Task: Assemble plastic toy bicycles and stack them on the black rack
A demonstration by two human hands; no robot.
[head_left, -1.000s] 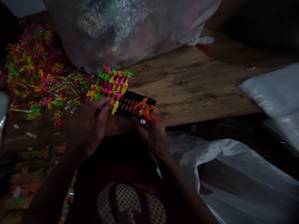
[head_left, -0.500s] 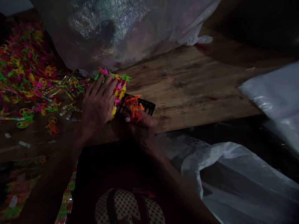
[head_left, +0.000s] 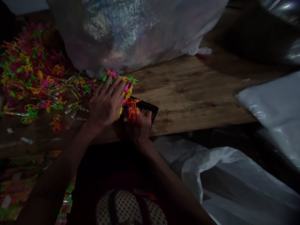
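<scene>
My left hand (head_left: 105, 101) lies with its fingers stretched over a row of small bright plastic toys (head_left: 128, 89), yellow, pink and green, which stand in a black slotted tray (head_left: 153, 109). Just right of it, my right hand (head_left: 140, 125) is closed on an orange and red plastic toy (head_left: 133, 109) that looks like a tiny bicycle. The toy is over the tray, close against the row. My fingers and the dim light hide its lower part and much of the tray.
A heap of loose coloured toys (head_left: 30, 68) covers the table's left side, with small printed tubes (head_left: 72, 107) beside it. A big clear plastic bag (head_left: 150, 40) stands behind the tray. White sacking (head_left: 225, 156) hangs below the wooden table's (head_left: 187, 93) front edge; another white bag (head_left: 276, 106) is at right.
My right hand has moved left and turned, bringing the orange toy closer to the row. My left hand keeps its place on the toys. The whole view has shifted slightly.
</scene>
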